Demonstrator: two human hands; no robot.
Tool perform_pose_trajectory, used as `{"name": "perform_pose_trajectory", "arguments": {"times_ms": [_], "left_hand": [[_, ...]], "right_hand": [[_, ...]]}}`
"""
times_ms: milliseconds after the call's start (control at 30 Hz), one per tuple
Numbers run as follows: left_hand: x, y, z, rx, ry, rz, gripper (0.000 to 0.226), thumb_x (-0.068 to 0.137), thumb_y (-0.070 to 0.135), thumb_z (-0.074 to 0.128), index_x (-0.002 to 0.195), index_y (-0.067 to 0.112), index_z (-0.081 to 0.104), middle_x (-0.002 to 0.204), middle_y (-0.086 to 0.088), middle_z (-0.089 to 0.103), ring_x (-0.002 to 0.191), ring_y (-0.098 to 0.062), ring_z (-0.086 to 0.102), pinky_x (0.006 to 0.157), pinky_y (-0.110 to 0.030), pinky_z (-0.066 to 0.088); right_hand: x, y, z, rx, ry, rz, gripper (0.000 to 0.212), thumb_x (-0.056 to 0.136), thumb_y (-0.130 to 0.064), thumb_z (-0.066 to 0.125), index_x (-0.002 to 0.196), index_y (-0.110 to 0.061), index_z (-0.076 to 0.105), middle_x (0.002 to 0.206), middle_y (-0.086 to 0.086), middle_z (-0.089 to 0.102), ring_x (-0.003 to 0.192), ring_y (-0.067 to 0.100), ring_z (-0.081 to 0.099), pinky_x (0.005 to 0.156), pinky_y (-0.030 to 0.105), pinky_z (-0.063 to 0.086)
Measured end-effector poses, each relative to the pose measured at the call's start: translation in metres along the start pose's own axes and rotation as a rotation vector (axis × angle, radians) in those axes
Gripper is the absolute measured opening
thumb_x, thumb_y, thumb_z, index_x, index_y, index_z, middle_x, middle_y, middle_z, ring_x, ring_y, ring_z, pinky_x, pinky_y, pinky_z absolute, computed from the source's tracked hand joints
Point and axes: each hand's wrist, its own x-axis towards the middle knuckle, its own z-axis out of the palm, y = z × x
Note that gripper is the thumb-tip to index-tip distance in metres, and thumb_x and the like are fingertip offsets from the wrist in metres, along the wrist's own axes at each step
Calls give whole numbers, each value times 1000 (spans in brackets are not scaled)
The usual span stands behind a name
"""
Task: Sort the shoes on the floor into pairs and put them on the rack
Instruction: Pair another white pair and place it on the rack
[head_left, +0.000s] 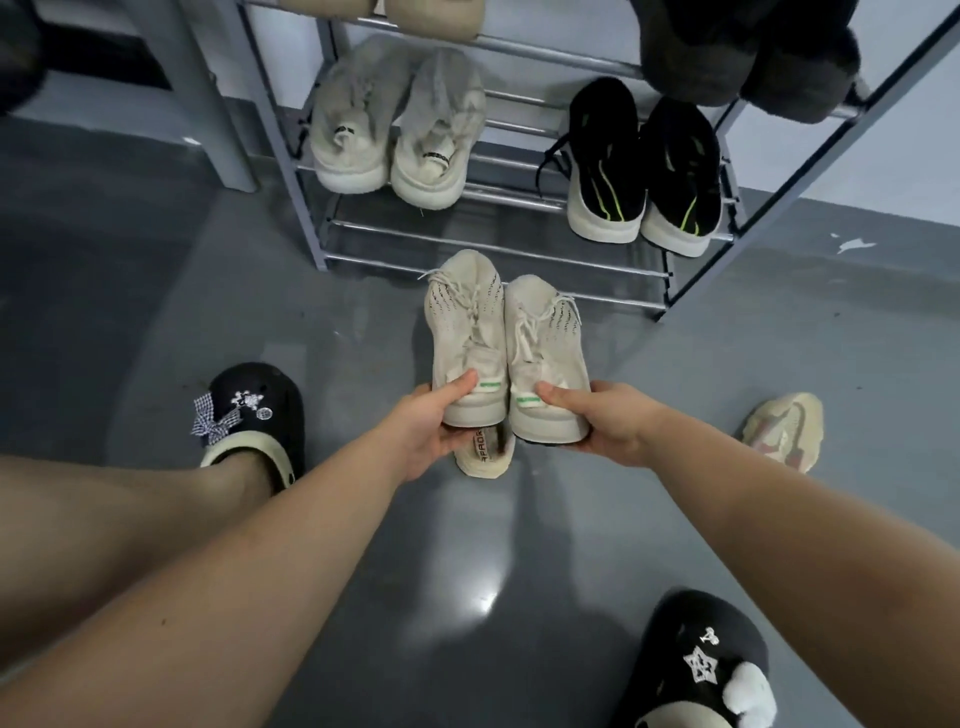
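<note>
Two beige knit sneakers with white laces are held side by side, toes toward the metal shoe rack (363, 228). My left hand (436, 421) grips the heel of the left sneaker (465, 322). My right hand (597, 423) grips the heel of the right sneaker (545, 332). Both sneakers hang just in front of the rack's lowest shelf. On the floor under my left hand lies a cream shoe (483, 452), mostly hidden. Another cream shoe with pink marks (784, 428) lies on the floor at the right.
The rack's middle shelf holds a pale fluffy pair (400, 124) and a black pair with green stripes (644, 166). Beige and dark fuzzy shoes sit on the shelf above. My feet wear black clogs (254, 415) (711, 670). The grey floor is glossy.
</note>
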Motion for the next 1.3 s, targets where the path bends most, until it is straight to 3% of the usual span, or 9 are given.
{"name": "perform_pose_trajectory", "arguments": {"times_ms": [133, 333, 433, 667, 733, 833, 967, 1200, 1300], "left_hand": [[16, 18, -9, -57, 64, 31, 53, 82, 33, 69, 129, 18, 50, 122, -2, 64, 96, -14, 64, 68, -23, 49], [48, 53, -19, -216, 106, 67, 39, 85, 19, 66, 121, 12, 54, 103, -1, 66, 91, -13, 62, 74, -24, 50], [64, 70, -27, -235, 116, 82, 28, 85, 15, 66, 112, 9, 60, 98, -3, 68, 90, -14, 64, 80, -25, 52], [96, 119, -56, -92, 245, 179, 43, 81, 12, 71, 121, 7, 58, 115, -9, 67, 100, -20, 65, 82, -31, 54], [102, 132, -58, -75, 261, 189, 40, 82, 10, 70, 120, 8, 57, 113, -8, 67, 98, -19, 65, 80, -31, 54], [114, 150, -59, -69, 272, 148, 20, 84, 7, 67, 103, 7, 61, 100, -6, 67, 87, -15, 64, 78, -28, 54], [127, 166, -63, -110, 221, 76, 4, 87, 9, 63, 91, 9, 62, 89, -3, 67, 80, -13, 65, 76, -26, 55], [148, 164, -90, -107, 145, 85, 22, 91, 12, 58, 113, 13, 57, 99, 0, 65, 89, -11, 62, 84, -24, 51], [156, 166, -94, -196, 165, 156, 29, 92, 10, 57, 120, 11, 55, 110, -3, 65, 93, -14, 64, 79, -25, 56]], "right_hand": [[26, -18, 19, -26, -4, -25, 60, 77, -20, 75, 129, -3, 50, 121, 12, 65, 108, 26, 64, 87, 39, 53], [68, -50, 43, -11, 29, -84, 47, 79, -15, 74, 120, -6, 53, 118, 10, 65, 107, 26, 63, 92, 42, 52], [90, -60, 58, 15, 33, -112, 45, 80, -12, 73, 119, -8, 51, 115, 9, 65, 101, 25, 64, 80, 37, 55], [142, -74, 92, 35, 92, -200, 61, 63, -25, 86, 114, -14, 55, 115, 6, 67, 100, 26, 67, 89, 44, 55], [152, -78, 99, 53, 91, -217, 62, 68, -22, 84, 121, -14, 54, 115, 4, 67, 102, 25, 66, 91, 46, 54], [170, -85, 105, 117, 80, -239, 53, 75, -13, 78, 121, -15, 52, 116, 6, 66, 104, 25, 65, 91, 41, 53], [192, -94, 108, 87, 119, -255, 65, 73, -16, 80, 130, -15, 48, 119, 5, 65, 105, 25, 65, 91, 44, 53], [220, -94, 119, 123, 133, -272, 76, 62, -22, 87, 129, -11, 51, 115, 6, 68, 102, 25, 67, 93, 46, 53], [225, -100, 126, 60, 145, -319, 68, 66, -26, 85, 124, -12, 53, 115, 3, 68, 103, 23, 66, 96, 44, 51]]}}
